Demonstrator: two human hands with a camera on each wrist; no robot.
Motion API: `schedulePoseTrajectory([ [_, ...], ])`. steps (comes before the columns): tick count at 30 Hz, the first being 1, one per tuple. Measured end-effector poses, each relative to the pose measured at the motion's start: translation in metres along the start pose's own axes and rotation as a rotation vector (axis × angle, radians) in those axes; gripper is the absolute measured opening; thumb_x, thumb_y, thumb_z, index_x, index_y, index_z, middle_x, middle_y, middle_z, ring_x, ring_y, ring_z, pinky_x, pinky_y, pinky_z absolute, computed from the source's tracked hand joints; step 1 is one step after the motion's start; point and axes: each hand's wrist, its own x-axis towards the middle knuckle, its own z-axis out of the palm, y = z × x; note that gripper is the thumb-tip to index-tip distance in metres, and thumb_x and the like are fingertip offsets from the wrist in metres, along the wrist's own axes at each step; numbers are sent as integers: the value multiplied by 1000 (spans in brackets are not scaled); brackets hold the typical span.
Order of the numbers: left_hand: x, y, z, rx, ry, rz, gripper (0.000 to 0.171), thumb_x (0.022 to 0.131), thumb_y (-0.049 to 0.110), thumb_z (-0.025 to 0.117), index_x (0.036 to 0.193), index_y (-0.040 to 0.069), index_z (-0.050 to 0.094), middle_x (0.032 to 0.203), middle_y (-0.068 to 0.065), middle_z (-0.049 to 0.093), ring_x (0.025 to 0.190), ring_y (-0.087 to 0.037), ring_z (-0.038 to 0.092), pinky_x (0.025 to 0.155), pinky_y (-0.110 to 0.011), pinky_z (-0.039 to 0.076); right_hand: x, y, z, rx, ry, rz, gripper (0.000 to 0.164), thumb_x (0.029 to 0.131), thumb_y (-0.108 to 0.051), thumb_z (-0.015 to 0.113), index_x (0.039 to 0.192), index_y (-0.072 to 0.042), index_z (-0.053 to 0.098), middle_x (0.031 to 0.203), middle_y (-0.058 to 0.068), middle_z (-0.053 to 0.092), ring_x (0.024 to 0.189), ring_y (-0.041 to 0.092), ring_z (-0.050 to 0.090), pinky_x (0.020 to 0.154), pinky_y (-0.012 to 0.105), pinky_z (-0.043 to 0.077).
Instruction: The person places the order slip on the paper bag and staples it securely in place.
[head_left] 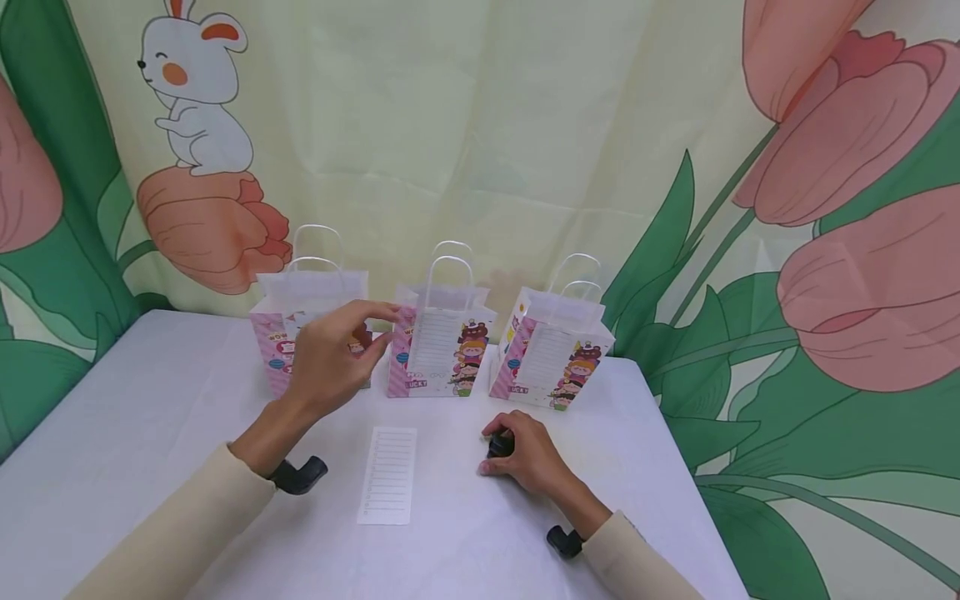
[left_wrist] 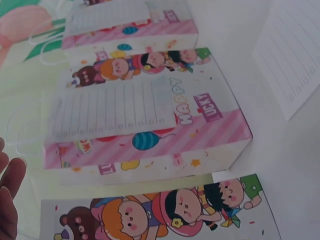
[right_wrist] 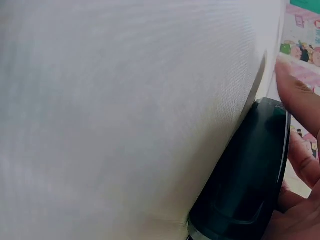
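Observation:
My right hand (head_left: 528, 454) curls its thumb and fingers round a black stapler (head_left: 501, 444) low over the white table. The stapler's smooth, dark body (right_wrist: 245, 170) fills the lower right of the right wrist view. My left hand (head_left: 333, 354) is raised in front of the left paper gift bag (head_left: 273, 346), thumb and forefinger apart, with nothing between them. Its fingertips come close to the upper left edge of the middle gift bag (head_left: 401, 367), which bears a lined paper slip (head_left: 438, 337). Another lined slip (head_left: 388, 475) lies on the table between my hands.
A right gift bag (head_left: 517, 375), printed with cartoon figures, also carries a lined slip (head_left: 547, 354). All three bags stand upright with white handles in a row at the back of the table (head_left: 187, 400). Behind them hangs a curtain (head_left: 480, 125) with tulips and a rabbit.

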Motion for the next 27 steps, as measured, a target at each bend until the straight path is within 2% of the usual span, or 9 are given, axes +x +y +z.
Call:
schedulePoseTrajectory([
  [6,-2,-6,-6,10,9,-14,32,85,3,87,115,7,78,119,-6,81,68,-16,70,58,-35,58,0,-5,2,9,48,-36,39,80,-31,95,113,-27,74,110,-7,70,108,17,60,100,43,52],
  [11,-5,-10,-11,13,20,-30,31,85,-1,85,115,6,78,120,-9,80,71,-19,73,63,-35,61,0,-14,5,34,71,-55,37,81,-30,94,113,-25,75,110,-6,72,105,17,60,94,39,51],
  [16,-7,-15,-17,45,42,-53,34,84,0,86,116,7,78,118,-7,81,68,-19,72,58,-25,52,0,-22,9,18,115,-52,35,82,-31,93,111,-26,75,109,-4,73,106,16,59,93,39,48],
  [20,-9,-19,-22,72,55,-77,36,84,3,88,118,8,77,119,-7,81,65,-20,70,54,-29,50,1,-27,11,18,149,-39,34,81,-30,94,110,-27,75,110,-6,73,109,16,58,94,40,48],
  [23,-11,-20,-25,85,60,-90,36,84,3,88,119,8,77,119,-9,81,65,-22,70,56,-36,54,2,-31,14,15,165,-38,35,81,-30,94,110,-28,76,112,-5,72,112,18,58,96,42,48],
  [27,-13,-23,-30,98,71,-103,37,84,3,88,119,7,77,118,-9,81,64,-22,69,57,-33,53,3,-38,17,24,178,-37,34,80,-30,95,109,-29,76,116,-3,71,114,19,59,96,43,49],
])
